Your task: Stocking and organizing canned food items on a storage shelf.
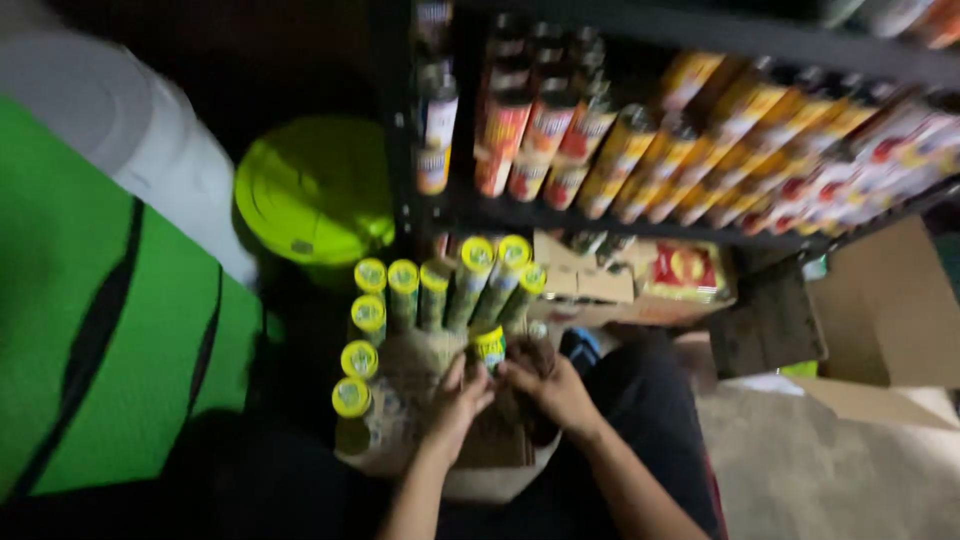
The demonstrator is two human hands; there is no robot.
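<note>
Both hands are working low in frame over an open cardboard box (500, 470) sitting in front of a dark shelf rack (450, 205). The left hand (458, 398) and right hand (553, 390) are meeting around one small yellow-lidded bottle (489, 345) at the box's far edge. Left grip: fingers are curling against the bottle's lower side, looks clamped on it. Right grip: fingertips are sitting just beside the bottle's base, cannot tell whether they are pinching it; blur is hiding the contact. More yellow-lidded bottles (440, 290) are standing in an L-shaped row along the box's left and far sides. A lime-green round lid (315, 190) is lying left of the rack. Rows of red and yellow canisters (640, 150) are lying on the shelf above. Another brown carton (890, 310) is standing at right.
</note>
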